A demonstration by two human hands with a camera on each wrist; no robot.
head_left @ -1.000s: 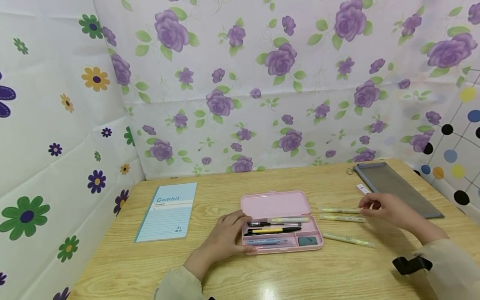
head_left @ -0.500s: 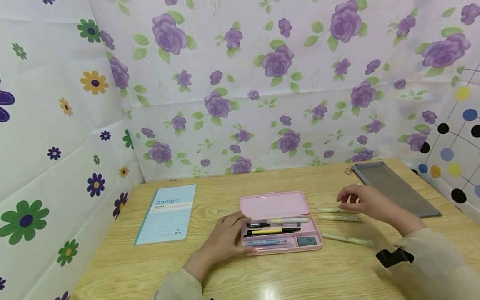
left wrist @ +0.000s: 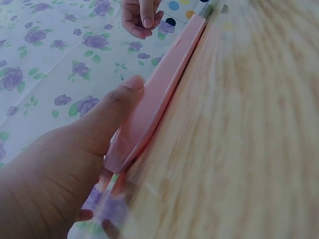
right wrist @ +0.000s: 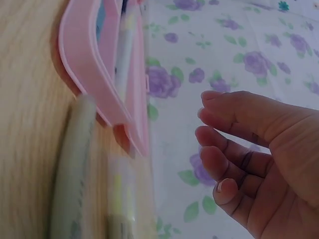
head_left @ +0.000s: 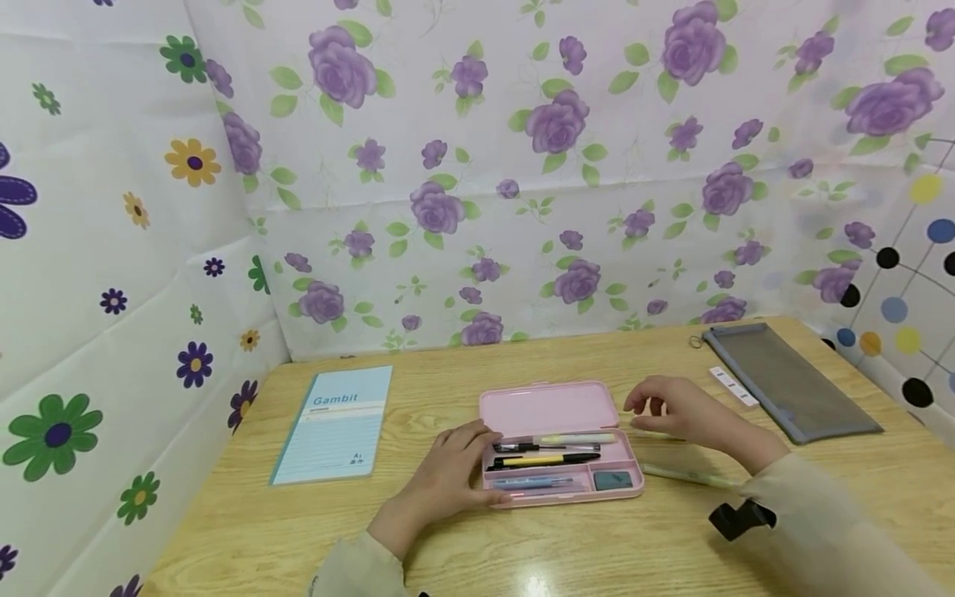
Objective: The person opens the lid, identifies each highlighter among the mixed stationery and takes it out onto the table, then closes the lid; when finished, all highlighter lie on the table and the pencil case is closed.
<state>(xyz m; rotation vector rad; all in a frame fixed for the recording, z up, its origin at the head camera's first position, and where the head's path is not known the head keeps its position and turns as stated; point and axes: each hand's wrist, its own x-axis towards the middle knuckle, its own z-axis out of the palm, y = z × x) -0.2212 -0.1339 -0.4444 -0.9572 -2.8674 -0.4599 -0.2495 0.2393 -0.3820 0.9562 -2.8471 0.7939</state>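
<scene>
A pink pencil case [head_left: 548, 406] lies with its lid raised back. My left hand [head_left: 440, 473] grips its left end, thumb at the front edge and fingers at the back. In it sit a pale highlighter [head_left: 578, 438], a black gel pen [head_left: 545, 448], a yellow-and-black pen [head_left: 548, 461], a blue pen [head_left: 531, 482] and a grey-blue eraser [head_left: 613, 480]. My right hand [head_left: 686, 414] hovers loosely curled, holding nothing, right of the case. One highlighter [head_left: 686, 475] lies beside the case's right end. In the right wrist view another highlighter [right wrist: 122, 194] shows, blurred; the head view hides it.
A light blue notebook [head_left: 336, 423] lies at the left of the wooden table [head_left: 477, 551]. On the right are a grey mesh zip pouch [head_left: 791, 381] and a small white-and-pink strip [head_left: 734, 386]. A flowered cloth [head_left: 477, 207] hangs behind the table.
My right hand has moved left from beside the pouch to near the case, passing over the loose highlighters and uncovering the small strip. My left hand stays on the case.
</scene>
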